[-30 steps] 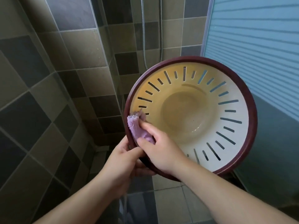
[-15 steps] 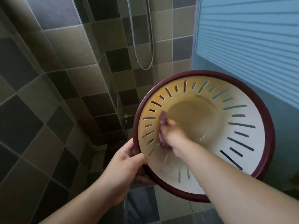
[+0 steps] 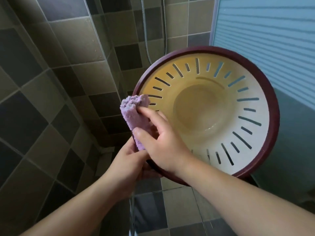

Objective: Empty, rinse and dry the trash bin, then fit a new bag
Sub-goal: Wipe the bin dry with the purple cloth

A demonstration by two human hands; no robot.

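The round trash bin (image 3: 265, 106) is held up with its mouth facing me; it has a dark red rim and a pale inside with several slots in the wall. My left hand (image 3: 126, 160) grips the rim at the lower left, partly hidden behind the other hand. My right hand (image 3: 160, 138) pinches a folded purple cloth (image 3: 134, 118) and holds it against the left rim of the bin.
Tiled walls in brown and dark squares close in on the left and behind. A shower hose (image 3: 146, 40) hangs on the back wall. A frosted ribbed glass panel (image 3: 272, 40) stands on the right. Tiled floor (image 3: 179, 210) lies below.
My right hand has drawn the cloth out from deep inside the bin to the left rim. The bin has shifted slightly with the view.
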